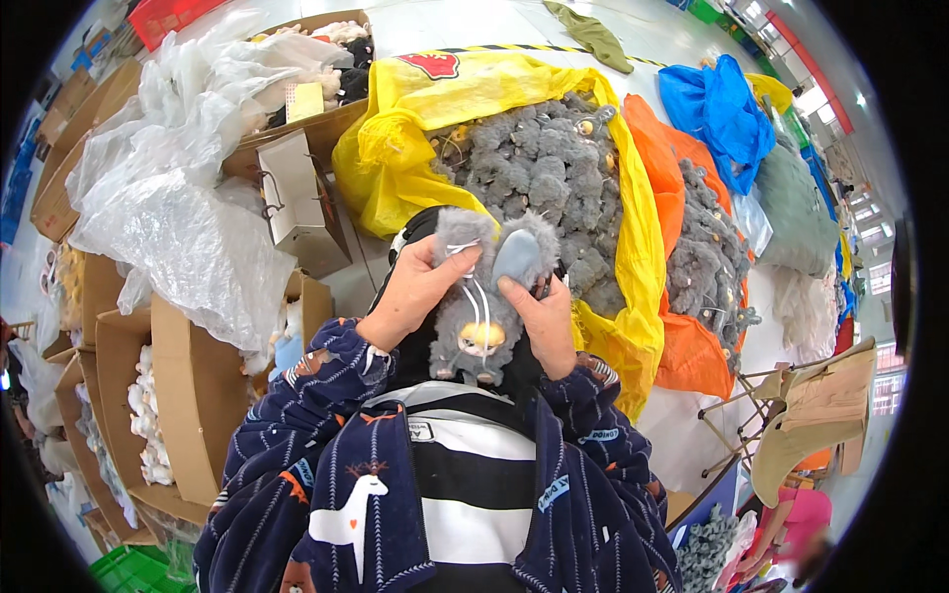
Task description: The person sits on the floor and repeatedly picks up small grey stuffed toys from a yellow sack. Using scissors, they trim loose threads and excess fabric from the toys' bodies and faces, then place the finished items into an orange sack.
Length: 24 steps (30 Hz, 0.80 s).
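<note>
A fluffy grey plush toy (pixel 479 324) lies between the person's hands — the left hand (pixel 417 292) grips one long ear (pixel 465 230), a white cord (pixel 478 304) by its thumb; the right hand (pixel 544 318) pinches the smooth, blue-lined ear (pixel 517 255). Ahead, a crinkled yellow sack (pixel 400 183) brims with shaggy grey toys (pixel 539 163); an orange sack (pixel 697 361) beside it holds more.

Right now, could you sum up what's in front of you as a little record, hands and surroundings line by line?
Left hand: grips one ear of a fluffy grey long-eared plush toy
Right hand: thumb on the other ear's smooth blue-grey lining
Toy detail: thin white cord across its front
Ahead, right: open bright-yellow sack full of fluffy grey plush pieces
Farther right: orange sack, also holding grey plush
Left: crumpled clear plastic sheeting near brown cardboard boxes
</note>
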### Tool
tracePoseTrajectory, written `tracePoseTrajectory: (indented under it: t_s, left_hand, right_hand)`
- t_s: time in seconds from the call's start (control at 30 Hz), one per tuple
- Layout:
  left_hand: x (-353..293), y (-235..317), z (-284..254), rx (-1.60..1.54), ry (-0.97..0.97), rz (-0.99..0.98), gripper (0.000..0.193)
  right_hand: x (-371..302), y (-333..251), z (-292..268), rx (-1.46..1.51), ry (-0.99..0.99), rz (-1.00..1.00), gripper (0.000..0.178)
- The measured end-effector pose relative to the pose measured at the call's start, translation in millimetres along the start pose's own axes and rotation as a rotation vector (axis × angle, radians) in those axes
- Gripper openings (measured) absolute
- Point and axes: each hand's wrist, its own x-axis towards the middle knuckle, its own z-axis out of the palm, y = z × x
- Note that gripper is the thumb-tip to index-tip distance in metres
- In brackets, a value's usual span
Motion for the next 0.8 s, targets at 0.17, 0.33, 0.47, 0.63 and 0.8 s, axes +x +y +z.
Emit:
tracePoseTrajectory:
  t_s: [0.17,0.33,0.47,0.63,0.8]
  left_hand:
    - [-2,5,3,0.130,0.023,0.064,0.024]
    - [-5,11,-8,0.312,-0.027,0.136,0.023]
    - [-1,-7,-13,-0.128,0.053,0.050,0.023]
    - [-2,-8,-7,-0.260,0.058,-0.052,0.025]
    - [1,-13,-4,-0.271,0.007,-0.041,0.026]
  right_hand:
    - [3,-10,5,-0.177,-0.072,-0.041,0.024]
    - [4,6,0,-0.151,-0.045,-0.034,0.025]
    - [7,8,-7,-0.200,0.006,-0.047,0.026]
    - [6,2,-16,-0.200,0.010,-0.040,0.026]
    - [4,0,-19,-0.153,-0.013,-0.007,0.024]
